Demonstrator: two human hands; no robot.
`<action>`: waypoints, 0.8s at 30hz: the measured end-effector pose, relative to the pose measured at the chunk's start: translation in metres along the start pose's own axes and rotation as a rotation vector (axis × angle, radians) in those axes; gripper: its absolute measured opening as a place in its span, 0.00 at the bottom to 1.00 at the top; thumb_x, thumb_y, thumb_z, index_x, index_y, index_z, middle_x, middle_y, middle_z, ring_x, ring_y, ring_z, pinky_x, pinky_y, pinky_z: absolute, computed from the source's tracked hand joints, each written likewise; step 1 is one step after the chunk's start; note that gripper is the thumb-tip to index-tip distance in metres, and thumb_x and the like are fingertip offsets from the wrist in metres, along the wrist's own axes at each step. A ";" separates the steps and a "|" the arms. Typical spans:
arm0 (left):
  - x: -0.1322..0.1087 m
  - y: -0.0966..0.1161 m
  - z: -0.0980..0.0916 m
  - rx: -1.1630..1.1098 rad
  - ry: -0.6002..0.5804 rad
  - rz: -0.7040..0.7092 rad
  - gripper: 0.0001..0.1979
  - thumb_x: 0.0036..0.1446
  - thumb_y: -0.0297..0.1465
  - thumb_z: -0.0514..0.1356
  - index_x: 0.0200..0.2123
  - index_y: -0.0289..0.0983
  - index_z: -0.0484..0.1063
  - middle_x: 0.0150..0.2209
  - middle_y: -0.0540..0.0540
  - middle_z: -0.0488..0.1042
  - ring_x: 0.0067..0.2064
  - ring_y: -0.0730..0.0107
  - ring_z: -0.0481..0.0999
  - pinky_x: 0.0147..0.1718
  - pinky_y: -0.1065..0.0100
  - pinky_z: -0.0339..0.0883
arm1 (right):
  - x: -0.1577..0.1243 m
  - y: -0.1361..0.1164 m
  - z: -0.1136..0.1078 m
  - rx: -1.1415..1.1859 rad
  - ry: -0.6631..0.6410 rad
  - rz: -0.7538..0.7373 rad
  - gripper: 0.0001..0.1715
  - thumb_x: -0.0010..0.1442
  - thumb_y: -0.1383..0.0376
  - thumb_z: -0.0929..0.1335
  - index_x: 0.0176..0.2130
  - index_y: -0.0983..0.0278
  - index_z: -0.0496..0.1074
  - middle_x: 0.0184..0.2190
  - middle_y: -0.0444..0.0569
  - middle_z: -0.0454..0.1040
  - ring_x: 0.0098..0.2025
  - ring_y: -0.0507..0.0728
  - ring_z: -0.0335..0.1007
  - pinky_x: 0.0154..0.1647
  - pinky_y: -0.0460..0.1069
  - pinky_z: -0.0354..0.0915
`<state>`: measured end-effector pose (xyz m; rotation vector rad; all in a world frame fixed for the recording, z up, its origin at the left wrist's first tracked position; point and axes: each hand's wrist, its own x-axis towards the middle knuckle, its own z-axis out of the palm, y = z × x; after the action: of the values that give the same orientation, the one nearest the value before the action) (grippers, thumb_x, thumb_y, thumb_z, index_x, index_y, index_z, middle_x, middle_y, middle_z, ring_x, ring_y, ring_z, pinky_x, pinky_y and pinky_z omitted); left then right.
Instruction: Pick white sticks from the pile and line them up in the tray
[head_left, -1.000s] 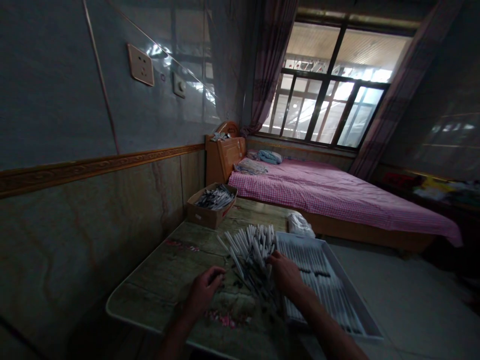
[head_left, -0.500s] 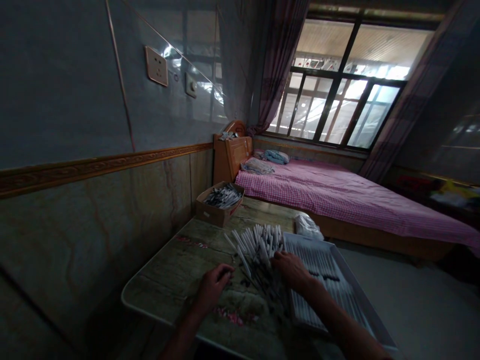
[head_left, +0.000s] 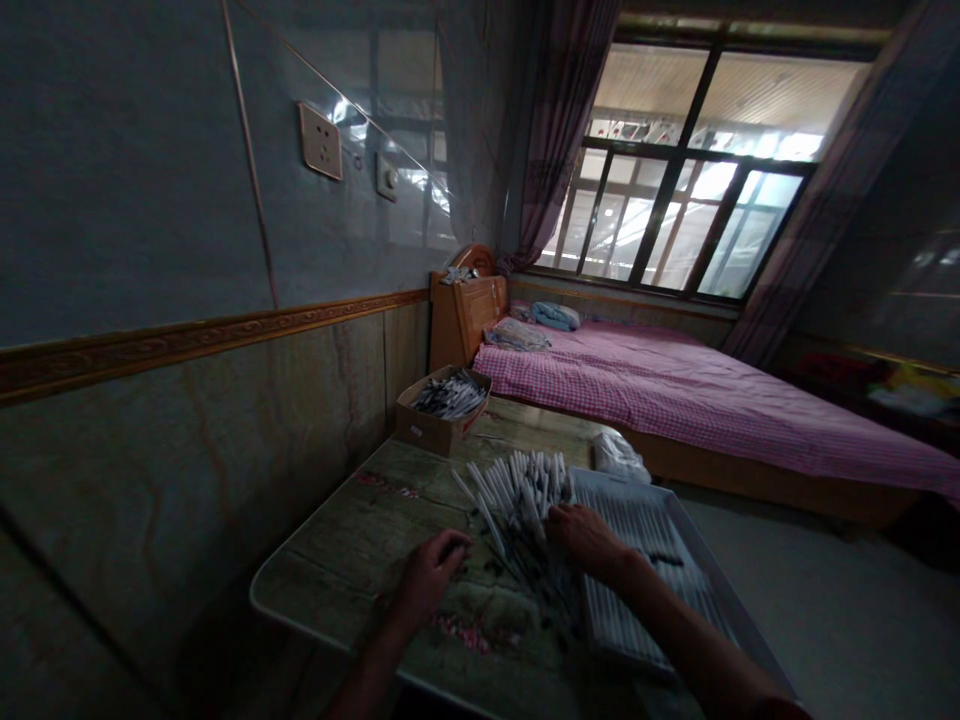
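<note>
My right hand [head_left: 589, 537] reaches over the near-left side of a shallow tray [head_left: 731, 580]. Its fingers are closed at the right edge of a pile of white pen-like sticks [head_left: 517, 490]; what they grip is hidden. Dark slender pieces [head_left: 536, 575] lie spread below the pile. My left hand [head_left: 435, 565] hovers low over the table, left of the pile, fingers curled towards the thumb; anything between them is too dark to make out. Rows of similar white sticks [head_left: 622, 515] fill the tray, and a short dark piece [head_left: 664, 558] lies across them.
A cardboard box [head_left: 427, 430] full of similar sticks stands at the far left of the table [head_left: 337, 560]. Behind the tray lies a clear plastic bag [head_left: 621, 455]. The tiled wall [head_left: 300, 440] borders the left side, and a bed [head_left: 637, 370] stands beyond the table.
The view has shifted slightly. My left hand's fingers look a little looser. My right hand stays at the edge of the pile, its forearm now over a bit more of the tray.
</note>
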<state>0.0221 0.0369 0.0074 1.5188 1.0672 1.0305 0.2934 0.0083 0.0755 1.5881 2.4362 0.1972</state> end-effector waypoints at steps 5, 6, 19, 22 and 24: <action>0.000 -0.002 0.000 -0.021 0.009 -0.009 0.11 0.47 0.39 0.60 0.31 0.39 0.78 0.30 0.46 0.80 0.35 0.60 0.79 0.34 0.66 0.71 | -0.010 0.000 -0.006 0.029 0.058 0.045 0.13 0.62 0.75 0.62 0.42 0.65 0.73 0.41 0.52 0.76 0.41 0.56 0.73 0.40 0.48 0.64; 0.001 -0.003 0.000 -0.041 0.013 -0.009 0.12 0.47 0.39 0.60 0.31 0.39 0.78 0.29 0.46 0.80 0.34 0.60 0.79 0.34 0.67 0.70 | -0.012 -0.002 -0.009 0.039 0.081 0.067 0.15 0.62 0.76 0.61 0.43 0.65 0.72 0.41 0.52 0.76 0.41 0.56 0.73 0.41 0.48 0.65; -0.013 -0.005 -0.009 -0.305 0.001 -0.105 0.22 0.48 0.54 0.63 0.29 0.40 0.78 0.33 0.44 0.80 0.39 0.57 0.77 0.43 0.63 0.69 | 0.016 -0.159 0.014 0.885 0.756 -0.064 0.17 0.62 0.73 0.59 0.44 0.59 0.70 0.48 0.51 0.74 0.56 0.53 0.69 0.52 0.46 0.67; -0.011 -0.007 -0.009 -0.427 -0.021 -0.145 0.25 0.47 0.54 0.64 0.31 0.37 0.76 0.31 0.45 0.78 0.35 0.62 0.77 0.38 0.65 0.70 | 0.019 -0.164 0.027 0.856 0.768 0.002 0.19 0.61 0.75 0.59 0.45 0.60 0.71 0.49 0.51 0.74 0.55 0.53 0.70 0.51 0.45 0.67; -0.008 -0.007 -0.007 -0.498 0.049 -0.191 0.26 0.45 0.55 0.65 0.30 0.36 0.75 0.26 0.49 0.75 0.28 0.68 0.74 0.29 0.69 0.67 | 0.015 -0.159 0.032 0.819 0.700 0.160 0.20 0.58 0.77 0.61 0.45 0.61 0.71 0.46 0.51 0.75 0.49 0.53 0.73 0.48 0.44 0.67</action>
<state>0.0127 0.0319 0.0007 0.9773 0.8838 1.1022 0.1554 -0.0421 0.0061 2.3603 3.1566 -0.3328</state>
